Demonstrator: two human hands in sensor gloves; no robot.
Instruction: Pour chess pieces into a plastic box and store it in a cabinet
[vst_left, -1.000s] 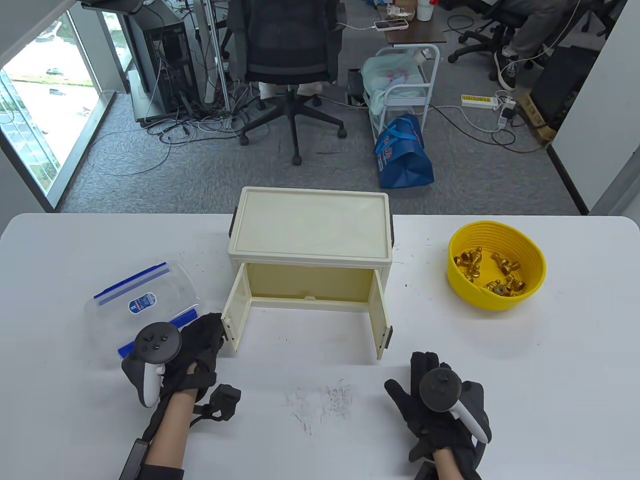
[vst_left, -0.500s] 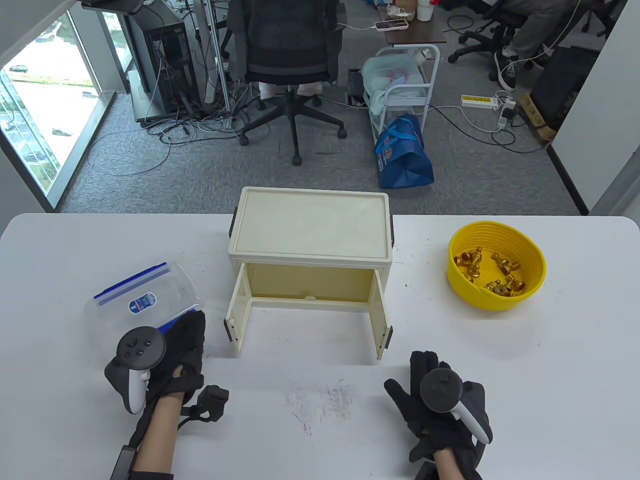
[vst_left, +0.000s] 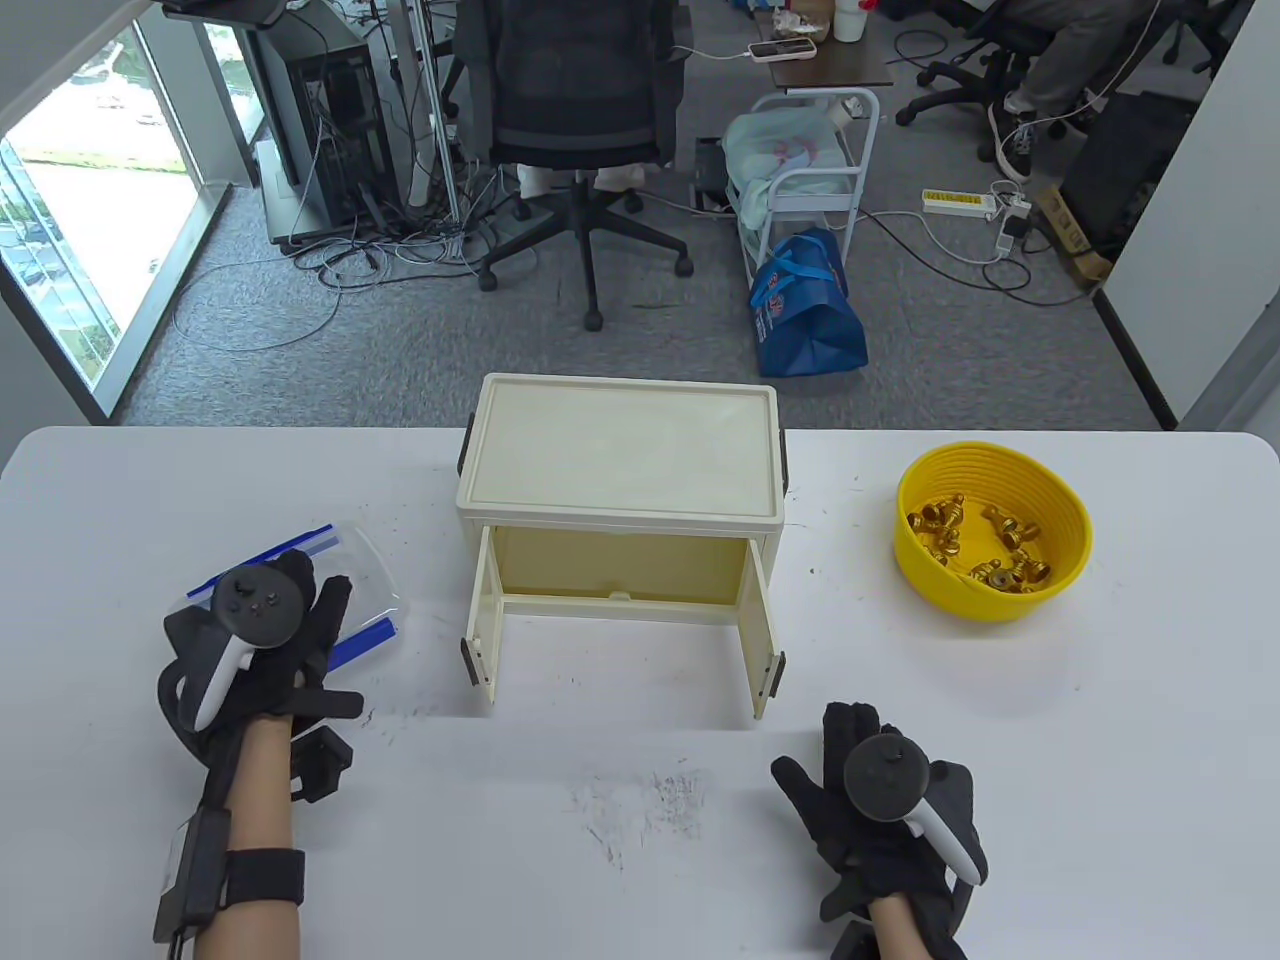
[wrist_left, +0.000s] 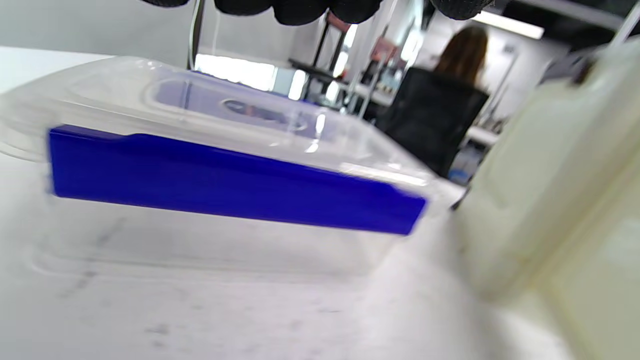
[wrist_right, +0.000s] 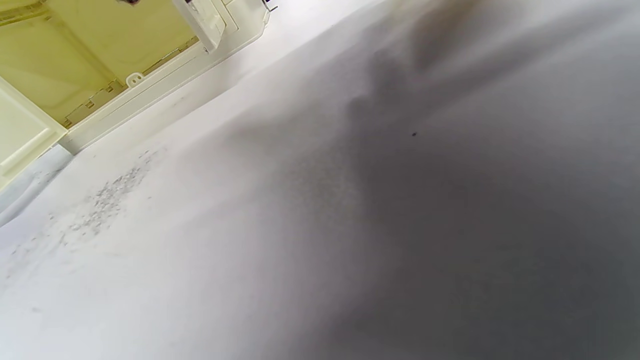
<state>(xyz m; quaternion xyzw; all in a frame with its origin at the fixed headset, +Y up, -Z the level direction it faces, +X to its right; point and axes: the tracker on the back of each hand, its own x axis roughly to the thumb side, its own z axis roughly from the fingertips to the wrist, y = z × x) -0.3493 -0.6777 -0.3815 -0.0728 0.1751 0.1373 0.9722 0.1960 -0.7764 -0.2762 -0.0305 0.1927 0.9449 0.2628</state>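
Note:
A clear plastic box with blue clips lies closed at the table's left, and its blue side clip fills the left wrist view. My left hand lies over its lid with fingers stretched out, the fingertips just above the lid. The cream cabinet stands in the middle with both doors swung open and nothing inside. A yellow bowl at the right holds several gold chess pieces. My right hand rests flat on the table in front of the cabinet's right door, holding nothing.
The cabinet's left door juts toward me just right of the box, and the right door stands ahead of my right hand. Scuff marks dirty the table's front middle. Beyond the far edge stand an office chair and a blue bag.
My left hand has left the cabinet's left door and moved left and forward onto the plastic box. That door now stands wider open. The right hand has stayed still.

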